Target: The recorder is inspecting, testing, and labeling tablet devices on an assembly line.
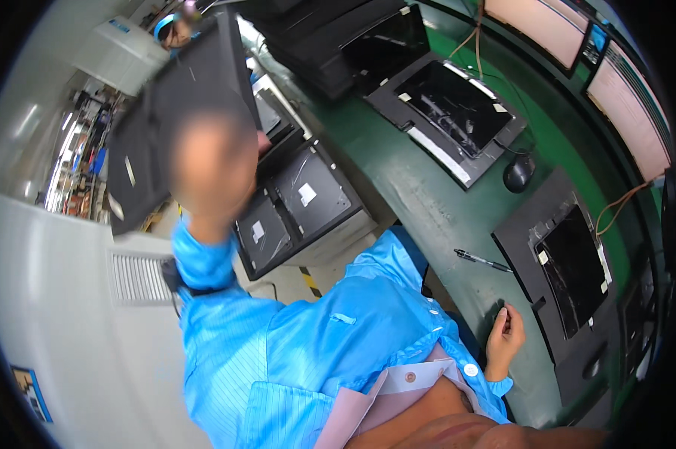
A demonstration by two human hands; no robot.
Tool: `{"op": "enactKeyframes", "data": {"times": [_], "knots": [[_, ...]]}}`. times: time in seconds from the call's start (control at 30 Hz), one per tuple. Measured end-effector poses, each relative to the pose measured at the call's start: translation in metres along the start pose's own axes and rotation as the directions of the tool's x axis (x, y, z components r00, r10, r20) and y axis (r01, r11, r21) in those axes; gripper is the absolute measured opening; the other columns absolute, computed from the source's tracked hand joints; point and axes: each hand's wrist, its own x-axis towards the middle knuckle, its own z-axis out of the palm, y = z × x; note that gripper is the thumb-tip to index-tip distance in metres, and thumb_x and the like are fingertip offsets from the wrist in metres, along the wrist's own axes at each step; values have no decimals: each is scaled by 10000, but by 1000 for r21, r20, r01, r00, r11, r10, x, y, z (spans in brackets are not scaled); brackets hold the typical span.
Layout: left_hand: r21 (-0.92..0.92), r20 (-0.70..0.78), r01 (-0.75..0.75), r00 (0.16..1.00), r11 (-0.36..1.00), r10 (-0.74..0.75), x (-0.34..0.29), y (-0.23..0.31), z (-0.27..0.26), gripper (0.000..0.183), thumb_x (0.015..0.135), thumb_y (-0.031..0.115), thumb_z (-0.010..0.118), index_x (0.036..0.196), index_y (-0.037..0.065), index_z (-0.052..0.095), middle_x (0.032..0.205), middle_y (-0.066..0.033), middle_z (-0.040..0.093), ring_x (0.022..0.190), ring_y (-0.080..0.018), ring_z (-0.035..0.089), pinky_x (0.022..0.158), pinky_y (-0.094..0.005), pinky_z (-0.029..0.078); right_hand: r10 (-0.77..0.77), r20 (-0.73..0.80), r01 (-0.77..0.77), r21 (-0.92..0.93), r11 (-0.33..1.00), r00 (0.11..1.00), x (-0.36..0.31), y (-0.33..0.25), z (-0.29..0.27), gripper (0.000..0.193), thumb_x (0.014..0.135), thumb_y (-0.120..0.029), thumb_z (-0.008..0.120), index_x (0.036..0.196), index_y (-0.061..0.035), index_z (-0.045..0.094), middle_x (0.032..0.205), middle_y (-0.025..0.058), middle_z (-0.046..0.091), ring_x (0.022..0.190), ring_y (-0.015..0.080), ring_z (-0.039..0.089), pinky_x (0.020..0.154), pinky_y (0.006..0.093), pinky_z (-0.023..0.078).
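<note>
Raised at the upper left, my left hand (pixel 214 165) is blurred, but its fingers close round the edge of a large black foam tray (pixel 147 127). The tray is tilted up and hides part of the room behind it. My right hand (pixel 505 341) lies at the near edge of the green worktable (pixel 398 161), its fingers loosely bent with a gap at the thumb and nothing visible in them. A pen (pixel 484 260) lies on the table just beyond it. Nearest to that hand is a dark screen panel (pixel 573 273) in a black foam holder (pixel 519 239).
A second dark panel (pixel 457 105) sits in a foam holder farther along the table, beside a black mouse (pixel 518 173). Lit monitors (pixel 631 108) line the far right. Below the raised tray stands a box of black trays with film-covered panels (pixel 312 196). Another person (pixel 175 31) is at the upper left.
</note>
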Motion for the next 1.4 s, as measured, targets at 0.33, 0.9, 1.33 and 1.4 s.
{"op": "enactKeyframes", "data": {"times": [0.33, 0.9, 1.33, 1.4], "knots": [[-11, 351, 433, 846, 901, -402, -237, 114, 135, 300, 784, 246, 808, 867, 17, 633, 853, -127, 546, 842, -332, 534, 718, -438, 408, -60, 66, 56, 58, 997, 996, -4, 7, -3, 132, 965, -60, 641, 1049, 25, 697, 840, 88, 670, 666, 119, 583, 588, 266, 460], [-567, 394, 324, 914, 758, -95, -123, 181, 141, 354, 850, 168, 759, 1153, 14, 661, 1184, -177, 631, 1163, -355, 588, 1071, -512, 407, -360, -249, 94, -693, 715, 899, 61, 6, -139, 251, 848, -42, 660, 1098, -25, 670, 1136, 134, 643, 1096, 324, 598, 920, 412, 469], [-905, -77, -338, 728, 259, 682, -20, 458, 166, 614, 839, 324, 730, 1336, 1, 569, 1464, -225, 469, 1433, -383, 363, 1196, -610, 198, 4, 132, 61, -481, 874, 991, 85, 47, -220, 176, 846, -107, 698, 944, 3, 604, 946, 152, 618, 886, 307, 635, 761, 374, 507], [-884, -68, -346, 762, 315, 644, -19, 461, 172, 566, 836, 274, 717, 1312, -4, 588, 1437, -223, 504, 1404, -383, 415, 1186, -587, 262, 83, 174, 6, -456, 890, 981, 90, 17, -228, 222, 823, -137, 726, 913, 5, 580, 916, 162, 621, 765, 260, 618, 671, 339, 497]]}}
